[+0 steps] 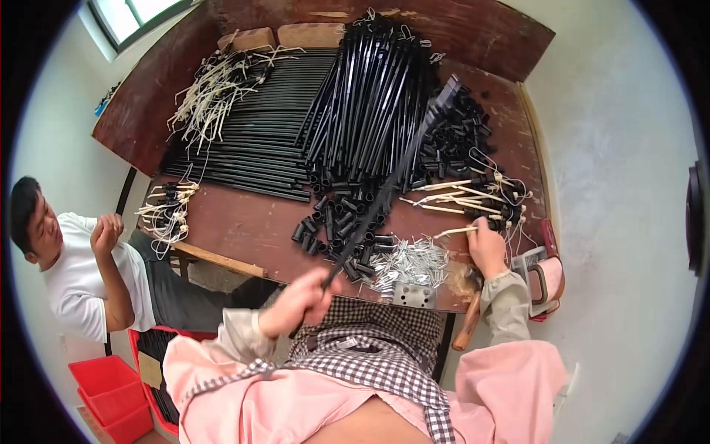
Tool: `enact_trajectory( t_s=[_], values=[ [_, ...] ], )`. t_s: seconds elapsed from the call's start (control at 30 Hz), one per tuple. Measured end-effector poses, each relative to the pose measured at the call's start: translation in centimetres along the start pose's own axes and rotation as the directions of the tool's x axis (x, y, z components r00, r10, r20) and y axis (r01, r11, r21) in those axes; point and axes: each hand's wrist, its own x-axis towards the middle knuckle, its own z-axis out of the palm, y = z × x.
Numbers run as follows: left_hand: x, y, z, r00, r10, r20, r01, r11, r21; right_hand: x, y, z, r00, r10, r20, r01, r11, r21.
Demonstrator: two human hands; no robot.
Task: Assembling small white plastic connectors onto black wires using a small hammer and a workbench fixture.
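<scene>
My left hand (299, 302) is closed around the lower end of a long, thin black tube (375, 206). The tube slants up and right over the table, and its far end is blurred. My right hand (488, 248) pinches a cream-coloured stick-like piece (455, 231) at the table's right side. Just beyond it lies a bunch of similar cream pieces (460, 198) with black ends and white cords. Small silver pins (411, 263) form a pile between my hands, beside short black sleeves (344, 222). A metal block with holes (414, 296) sits at the near edge.
Long black tubes (377, 96) are stacked at the back, with corded cream pieces (214, 92) on top at left. A wooden handle (467, 324) sticks out past the near edge. Another person (92, 251) sits at left near red bins (111, 392).
</scene>
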Motion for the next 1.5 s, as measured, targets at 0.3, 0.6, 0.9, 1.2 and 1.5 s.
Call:
enact_trajectory(
  t_s=[0.3,0.6,0.9,1.2,1.5],
  values=[
    [23.4,13.1,-5.3,0.755,0.655,-0.023,0.12,-0.103,0.988,-7.7,-11.2,-4.1,0.947,0.041,0.317,-0.278,0.595,0.754],
    [19.1,13.1,-0.7,0.817,0.574,-0.058,-0.192,0.365,0.911,-11.5,-16.8,0.0,1.0,-0.012,-0.018,0.02,0.833,0.554],
    [4.4,5.3,5.8,0.91,0.391,0.139,-0.393,0.919,-0.012,-9.6,-17.6,0.4,0.822,-0.372,0.432,0.128,0.859,0.497],
    [1.2,5.6,6.3,0.897,0.152,0.415,-0.404,0.665,0.629,-7.9,-20.5,-3.1,0.771,-0.516,0.372,0.064,0.645,0.762],
    [0.8,2.8,3.6,0.884,0.115,0.452,-0.421,0.616,0.666,-11.5,-21.8,-1.9,0.743,-0.54,0.395,0.267,0.781,0.565]
  ],
)
